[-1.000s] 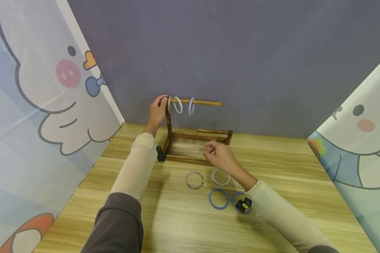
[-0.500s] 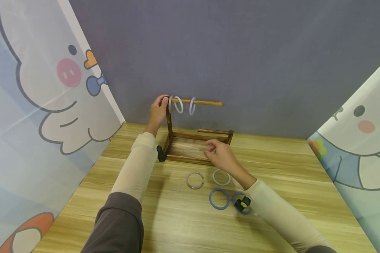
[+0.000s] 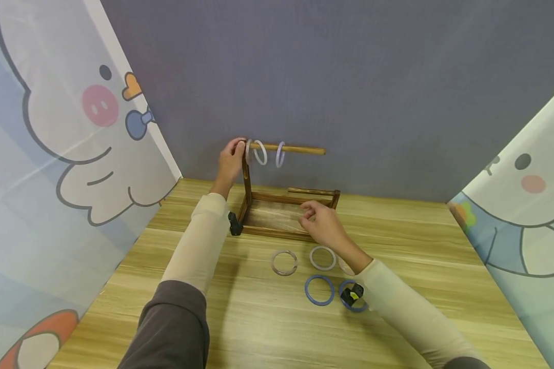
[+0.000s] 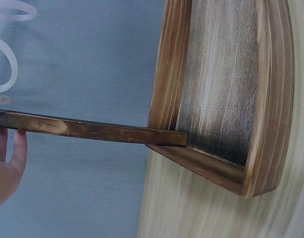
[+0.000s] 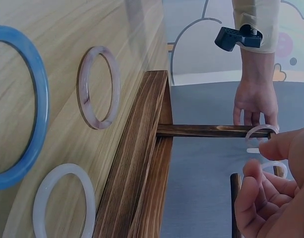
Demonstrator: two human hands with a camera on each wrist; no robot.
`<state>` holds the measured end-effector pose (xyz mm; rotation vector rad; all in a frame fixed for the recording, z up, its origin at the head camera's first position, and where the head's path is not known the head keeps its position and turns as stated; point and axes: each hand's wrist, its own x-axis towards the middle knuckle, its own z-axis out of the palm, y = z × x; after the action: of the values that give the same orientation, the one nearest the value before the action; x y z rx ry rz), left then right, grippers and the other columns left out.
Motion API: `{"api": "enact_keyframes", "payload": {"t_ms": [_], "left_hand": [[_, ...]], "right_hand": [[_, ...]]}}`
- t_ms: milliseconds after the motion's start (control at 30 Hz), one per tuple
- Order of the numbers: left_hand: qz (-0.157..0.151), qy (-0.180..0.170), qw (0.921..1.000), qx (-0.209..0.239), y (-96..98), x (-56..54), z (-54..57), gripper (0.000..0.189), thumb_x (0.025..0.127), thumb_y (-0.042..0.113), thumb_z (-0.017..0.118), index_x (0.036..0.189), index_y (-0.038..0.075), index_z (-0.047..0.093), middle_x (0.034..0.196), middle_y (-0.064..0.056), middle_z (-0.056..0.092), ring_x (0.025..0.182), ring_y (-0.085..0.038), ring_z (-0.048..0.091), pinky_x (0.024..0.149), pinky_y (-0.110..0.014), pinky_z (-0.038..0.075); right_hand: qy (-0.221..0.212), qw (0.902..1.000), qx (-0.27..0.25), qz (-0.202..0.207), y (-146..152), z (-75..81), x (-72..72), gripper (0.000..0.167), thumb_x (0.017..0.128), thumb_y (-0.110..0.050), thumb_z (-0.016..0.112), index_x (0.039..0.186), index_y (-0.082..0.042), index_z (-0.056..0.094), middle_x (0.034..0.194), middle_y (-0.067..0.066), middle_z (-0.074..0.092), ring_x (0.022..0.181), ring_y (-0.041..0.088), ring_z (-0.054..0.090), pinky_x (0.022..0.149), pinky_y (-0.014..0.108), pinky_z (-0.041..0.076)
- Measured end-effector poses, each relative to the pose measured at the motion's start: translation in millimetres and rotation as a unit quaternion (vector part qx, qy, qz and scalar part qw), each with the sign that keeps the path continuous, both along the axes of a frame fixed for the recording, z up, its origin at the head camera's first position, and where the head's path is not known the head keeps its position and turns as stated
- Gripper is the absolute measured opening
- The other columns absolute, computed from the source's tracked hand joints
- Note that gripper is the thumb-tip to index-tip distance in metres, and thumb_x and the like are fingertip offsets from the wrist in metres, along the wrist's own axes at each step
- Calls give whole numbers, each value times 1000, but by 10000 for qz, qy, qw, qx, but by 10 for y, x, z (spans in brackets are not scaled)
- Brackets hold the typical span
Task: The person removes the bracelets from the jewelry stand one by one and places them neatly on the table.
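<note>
My left hand (image 3: pixel 231 163) grips the top of the upright post of a dark wooden bangle stand (image 3: pixel 246 178). From that post a wooden rod (image 3: pixel 307 150) reaches right, carrying a lavender bangle (image 3: pixel 277 156), a white bangle (image 3: pixel 264 158) and a pale brownish bangle close to the post. Above the stand's front right side hovers my right hand (image 3: pixel 325 225), fingers loosely curled and holding nothing. Nearer me lie a mottled brown bangle (image 3: pixel 283 274), a white bangle (image 3: pixel 322 268) and a blue bangle (image 3: pixel 319 304). The right forearm partly hides a pale bangle (image 3: pixel 345 270).
Another blue bangle (image 3: pixel 342 294) sits below the black wrist camera (image 3: pixel 352 295) in the head view. A shorter, lower rod (image 3: pixel 310 191) stands at the stand's back right. Behind the wooden table (image 3: pixel 397 246) rises a grey wall (image 3: pixel 351 77); cartoon-printed panels flank it.
My right hand shifts very slightly over the stand. The left hand keeps its hold on the post, and the bangles stay where they were.
</note>
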<state>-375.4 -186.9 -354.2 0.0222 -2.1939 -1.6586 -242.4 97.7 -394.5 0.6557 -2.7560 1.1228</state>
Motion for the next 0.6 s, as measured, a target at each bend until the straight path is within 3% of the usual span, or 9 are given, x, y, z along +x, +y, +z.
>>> {"api": "enact_keyframes", "payload": {"t_ms": [233, 600], "left_hand": [[-15, -2, 10000, -37, -13, -3, -12, 39, 108, 40, 48, 138, 18, 61, 130, -11, 65, 113, -24, 61, 98, -39, 50], [-77, 18, 10000, 12, -14, 10, -3, 39, 108, 40, 48, 138, 18, 61, 129, -11, 65, 111, -24, 60, 97, -39, 50]], "right_hand": [[-12, 9999, 71, -123, -28, 24, -13, 33, 94, -15, 68, 125, -2, 65, 100, 10, 75, 42, 6, 35, 43, 20, 32], [-110, 9995, 71, -284, -45, 12, -58, 33, 94, -17, 70, 125, -3, 66, 107, 15, 75, 41, 6, 39, 42, 20, 33]]}}
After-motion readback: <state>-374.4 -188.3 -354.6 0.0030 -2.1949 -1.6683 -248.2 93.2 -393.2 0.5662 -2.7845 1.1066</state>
